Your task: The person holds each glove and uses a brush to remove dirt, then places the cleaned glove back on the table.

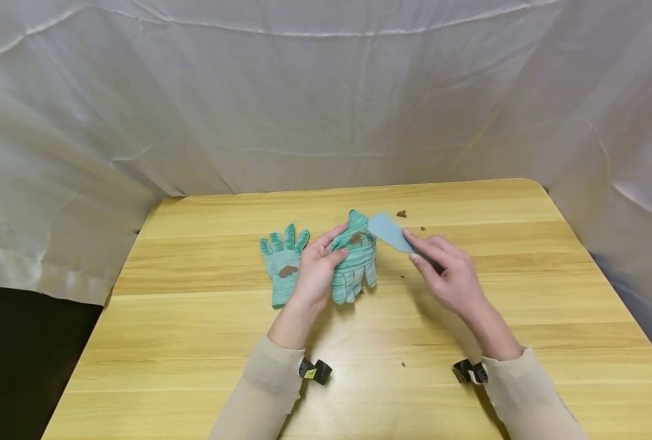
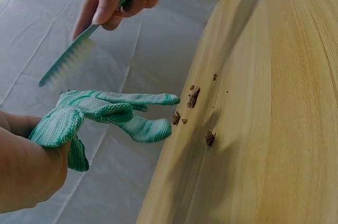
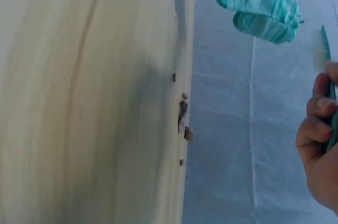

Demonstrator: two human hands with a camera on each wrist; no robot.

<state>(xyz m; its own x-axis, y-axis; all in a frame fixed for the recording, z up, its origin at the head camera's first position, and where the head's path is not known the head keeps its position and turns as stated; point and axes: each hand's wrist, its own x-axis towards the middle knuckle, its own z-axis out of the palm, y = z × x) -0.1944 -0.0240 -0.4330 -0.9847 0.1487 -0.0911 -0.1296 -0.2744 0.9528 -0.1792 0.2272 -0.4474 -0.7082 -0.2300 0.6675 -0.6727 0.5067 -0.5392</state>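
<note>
My left hand [image 1: 319, 269] pinches a green striped glove [image 1: 355, 260] above the table, its fingers drooping and a brown dirt patch on its upper part. In my right hand [image 1: 451, 272] is a blue-green brush [image 1: 388, 231], gripped by the handle just right of the glove. The left wrist view shows the brush's pale bristles [image 2: 74, 57] facing down toward the glove, with a gap between. A second green glove [image 1: 284, 256] lies flat on the table left of my left hand, a brown stain on its palm; my hand partly covers it.
Brown crumbs [image 1: 401, 214] are scattered over the wooden table [image 1: 194, 342], several of them larger clumps [image 2: 194, 97]. A grey cloth [image 1: 326, 110] hangs behind the table and along its sides. Each sleeve carries a small black wrist camera [image 1: 316, 371].
</note>
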